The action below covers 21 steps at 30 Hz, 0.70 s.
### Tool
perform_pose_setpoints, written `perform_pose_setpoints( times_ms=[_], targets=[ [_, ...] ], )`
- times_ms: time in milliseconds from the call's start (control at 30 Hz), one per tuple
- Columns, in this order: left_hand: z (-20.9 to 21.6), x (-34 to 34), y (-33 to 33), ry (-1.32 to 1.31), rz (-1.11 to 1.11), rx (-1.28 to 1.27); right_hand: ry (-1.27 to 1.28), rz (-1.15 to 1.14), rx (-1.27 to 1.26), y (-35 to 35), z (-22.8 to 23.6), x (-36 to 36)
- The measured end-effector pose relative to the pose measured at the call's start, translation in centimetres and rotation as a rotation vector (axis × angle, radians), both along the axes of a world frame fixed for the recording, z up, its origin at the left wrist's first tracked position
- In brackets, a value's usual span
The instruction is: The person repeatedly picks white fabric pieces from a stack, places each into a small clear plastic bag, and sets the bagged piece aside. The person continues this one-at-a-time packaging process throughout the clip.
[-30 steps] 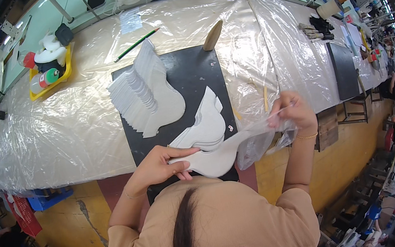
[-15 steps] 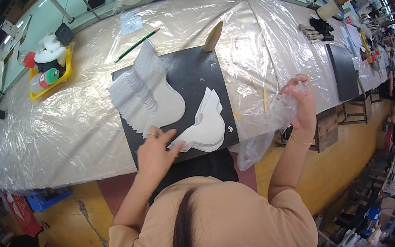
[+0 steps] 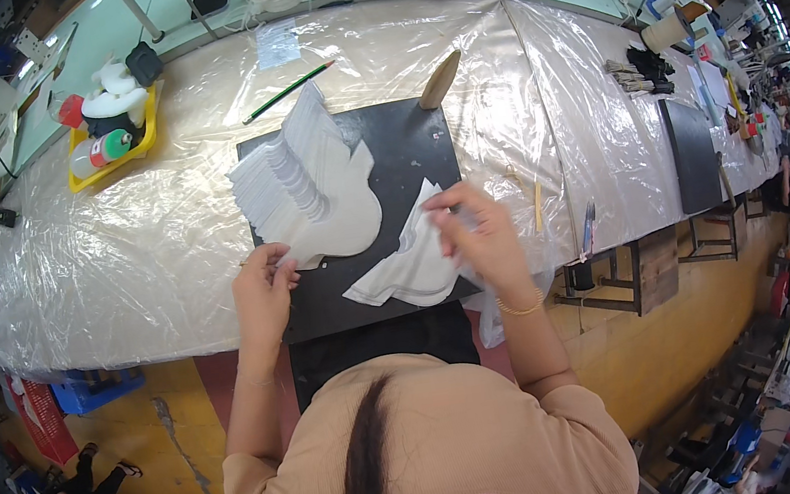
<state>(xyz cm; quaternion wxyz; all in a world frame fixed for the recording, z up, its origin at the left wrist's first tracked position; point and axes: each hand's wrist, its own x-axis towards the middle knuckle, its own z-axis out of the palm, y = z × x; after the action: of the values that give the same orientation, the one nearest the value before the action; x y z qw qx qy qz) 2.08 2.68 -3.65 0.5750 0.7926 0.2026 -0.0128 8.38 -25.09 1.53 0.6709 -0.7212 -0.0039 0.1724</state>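
Note:
A fanned stack of white cut-out sheets (image 3: 334, 205) lies on a black mat (image 3: 401, 145), its layered edges spread to the left. My left hand (image 3: 264, 288) is at the stack's lower left corner, thumb and fingers closed on the tip of a sheet. Nearer me on the mat's right side rests a smaller pile of white curved pieces (image 3: 408, 270). Over its right part hovers my right hand (image 3: 480, 240), slightly blurred, its fingers bent and thumb apart from the index finger. Nothing shows in that hand.
A wooden tool (image 3: 440, 81) stands at the mat's far right corner. Beyond the stack lies a green pencil (image 3: 288, 92). A yellow basket (image 3: 143, 153) with bottles sits at far left. Clear plastic (image 3: 491, 319) hangs over the front edge, near a slim cutter-like tool (image 3: 588, 232).
My right hand has come left from the crumpled plastic to above the smaller pile. My left hand has moved from that pile to the fanned stack's corner. The view has shifted slightly.

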Motion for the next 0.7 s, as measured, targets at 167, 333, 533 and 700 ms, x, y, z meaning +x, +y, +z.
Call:
perform_pose_setpoints(
  times_ms=[167,333,533,700],
  targets=[
    [2.1,0.6,0.9,0.207,-0.087,-0.491,-0.541,0.205,-0.190,5.5,-1.7,-1.2],
    [2.9,0.5,-0.6,0.174,-0.138,-0.824,-0.415,0.185,-0.205,6.1,-1.6,-2.4],
    [2.6,0.5,-3.7,-0.015,-0.249,-0.771,-0.315,0.197,-0.167,5.6,-0.2,-2.9],
    [2.3,0.0,-4.4,-0.081,-0.293,-0.664,0.093,0.090,0.092,5.4,-1.3,-2.8]
  ],
)
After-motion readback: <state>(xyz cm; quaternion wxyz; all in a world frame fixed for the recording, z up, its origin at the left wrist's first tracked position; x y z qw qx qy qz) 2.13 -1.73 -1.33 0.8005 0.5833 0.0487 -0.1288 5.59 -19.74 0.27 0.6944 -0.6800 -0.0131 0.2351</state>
